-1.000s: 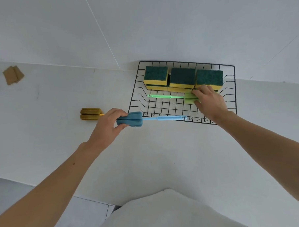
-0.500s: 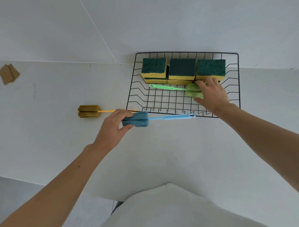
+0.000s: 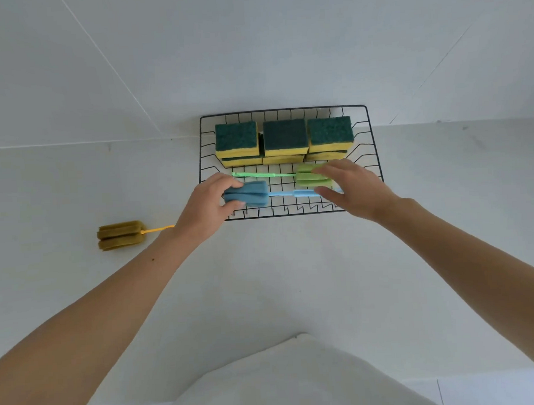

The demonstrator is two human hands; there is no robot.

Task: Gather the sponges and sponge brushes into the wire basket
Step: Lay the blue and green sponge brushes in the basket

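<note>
A black wire basket (image 3: pixel 375 154) stands against the wall on the white counter. Several green-and-yellow sponges (image 3: pixel 285 138) are stacked along its back. In front of them lies a green sponge brush (image 3: pixel 312 176), head to the right. My left hand (image 3: pixel 204 205) grips the foam head of a blue sponge brush (image 3: pixel 247 194) over the basket's front part. My right hand (image 3: pixel 354 187) pinches that brush's blue handle at its right end, with fingers also touching the green foam head. A yellow sponge brush (image 3: pixel 120 234) lies on the counter left of the basket, its handle partly hidden by my left wrist.
The white wall rises directly behind the basket. White counter surface (image 3: pixel 277 263) stretches in front of the basket and to both sides. My light-coloured clothing fills the bottom middle of the view.
My left hand carried the blue sponge brush rightwards and forwards from beside the basket to over its front part. My right hand let go of the green brush head and took the blue handle's end.
</note>
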